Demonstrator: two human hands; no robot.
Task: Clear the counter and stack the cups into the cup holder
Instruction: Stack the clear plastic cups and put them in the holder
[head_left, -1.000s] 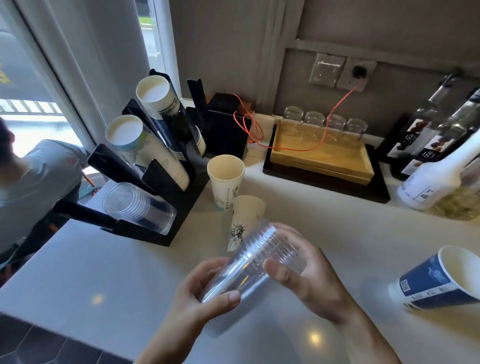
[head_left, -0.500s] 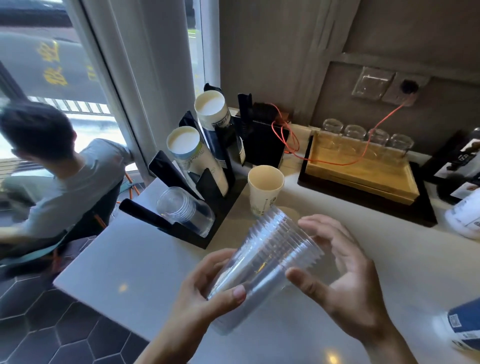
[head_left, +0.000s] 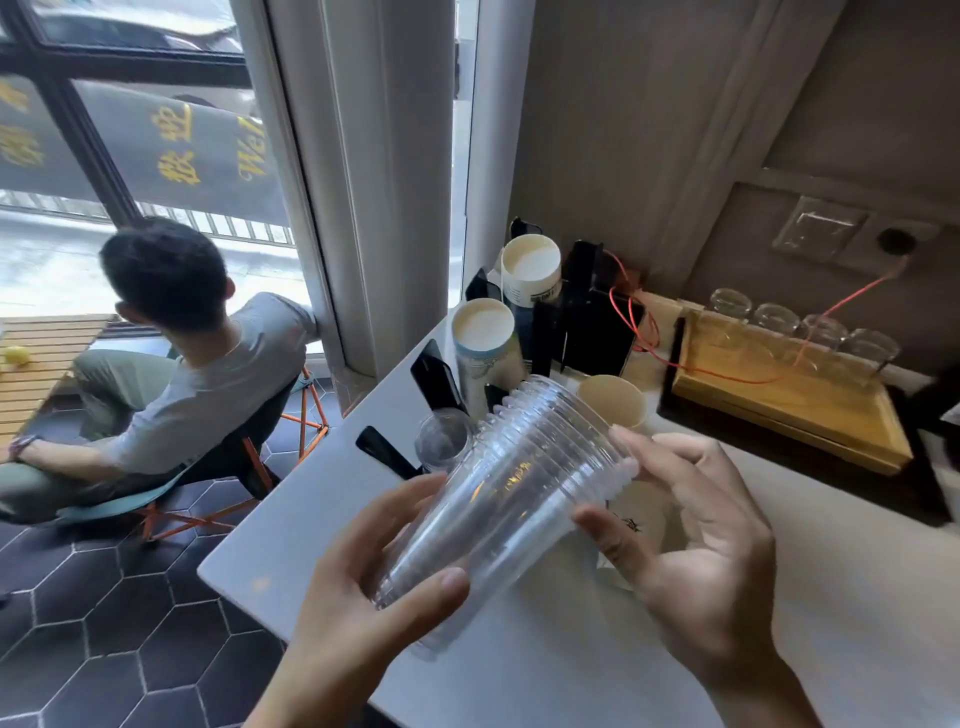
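A nested stack of clear plastic cups (head_left: 511, 483) is held tilted above the white counter (head_left: 322, 499), rims pointing up and away. My left hand (head_left: 363, 587) grips its narrow bottom end. My right hand (head_left: 696, 535) has its fingertips spread against the rim end. Behind the stack stands the black cup holder (head_left: 434, 376) with two slanted stacks of paper cups (head_left: 485, 343) and clear cups (head_left: 441, 441) in its lowest slot. An upright paper cup (head_left: 613, 402) stands just beyond the stack; another printed paper cup (head_left: 631, 514) is partly hidden behind it.
A wooden tray (head_left: 789, 405) with several small glass jars (head_left: 774, 319) sits at the back right, an orange cable (head_left: 727, 376) across it. A black box (head_left: 597, 322) stands by the holder. A person sits on a chair (head_left: 228, 457) left of the counter's edge.
The camera has swung left and up, showing more window and the seated person. The clear cup stack has moved nearer the holder; my right hand's fingers have spread wider at the rim.
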